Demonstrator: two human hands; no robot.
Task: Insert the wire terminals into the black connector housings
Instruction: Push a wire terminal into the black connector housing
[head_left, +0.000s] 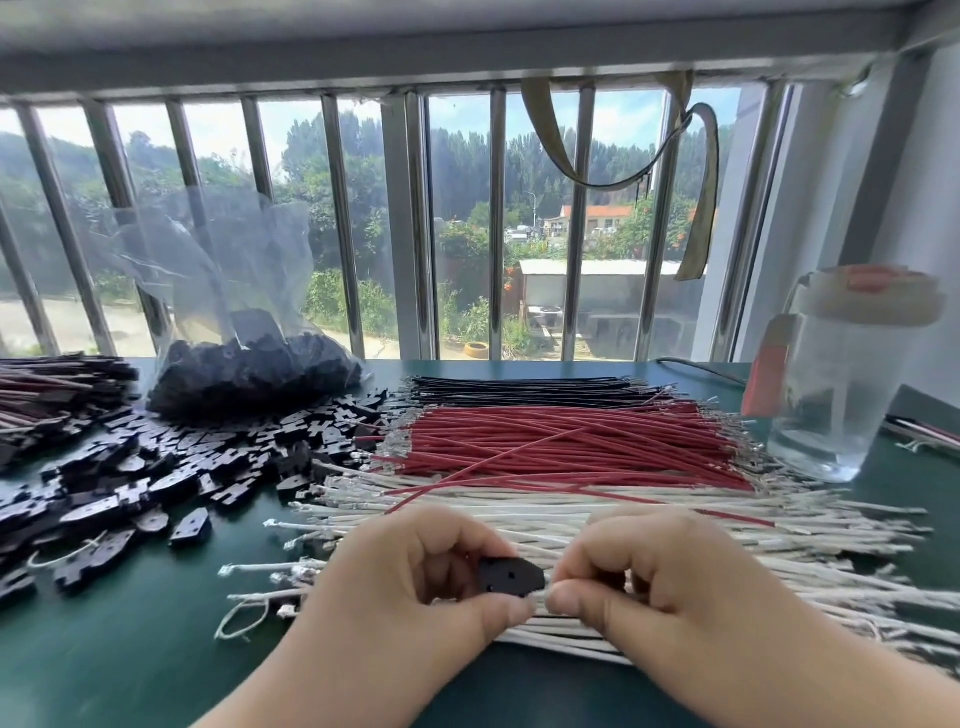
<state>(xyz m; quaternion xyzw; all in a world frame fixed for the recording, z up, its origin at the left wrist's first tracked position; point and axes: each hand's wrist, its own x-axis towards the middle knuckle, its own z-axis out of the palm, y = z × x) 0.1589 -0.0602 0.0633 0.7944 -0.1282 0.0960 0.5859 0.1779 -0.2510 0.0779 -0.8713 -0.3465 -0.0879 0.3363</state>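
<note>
My left hand (415, 582) pinches a small black connector housing (510, 574) with several holes in its face. My right hand (644, 582) meets it from the right, thumb and fingers closed on the end of a white wire (540, 597) at the housing's lower right edge. Both hands hover over the pile of white wires (675, 535) at the front of the green table (130, 649). Behind lie red wires (571, 441) and black wires (519, 389). Loose black housings (182, 467) are heaped to the left.
A clear plastic bag of black housings (249, 364) stands at the back left, beside a stack of finished wire sets (52, 395). A clear lidded jar (836, 384) stands at the right. Window bars (415, 223) close off the table's far edge.
</note>
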